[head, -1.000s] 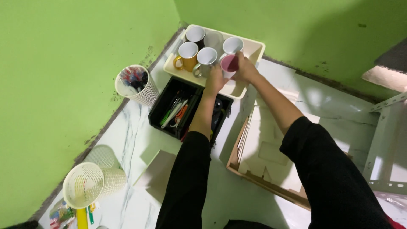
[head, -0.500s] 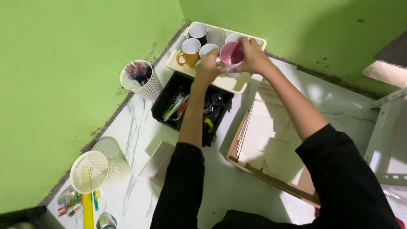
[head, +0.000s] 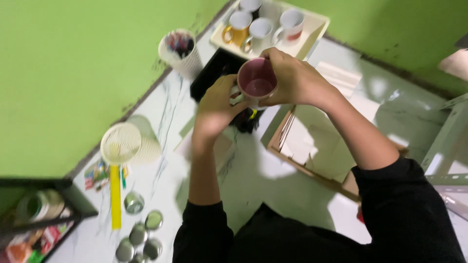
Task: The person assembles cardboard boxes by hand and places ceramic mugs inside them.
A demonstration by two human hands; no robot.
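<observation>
A pink-lined mug (head: 257, 80) is held up over the black bin (head: 214, 73), well clear of the tray (head: 312, 36) with the other mugs. It's wrapped snugly by the right hand (head: 292, 78) and steadied underneath by the left hand (head: 217, 104), probably so the inside can be checked.

Left arm: stretched forward from a black sleeve pushed up to the elbow, forearm bare.
Left hand (head: 214, 108): wrist bent, fingers curled, fingertips against the near side of the pink-lined ceramic mug (head: 257, 82).
Right arm: bent at the elbow, black sleeve at the upper arm, forearm angled in from the right.
Right hand (head: 291, 78): fingers wrapped over the mug's far rim and side, gripping it above the table.
Hands: 2, close together, both on the mug.
</observation>
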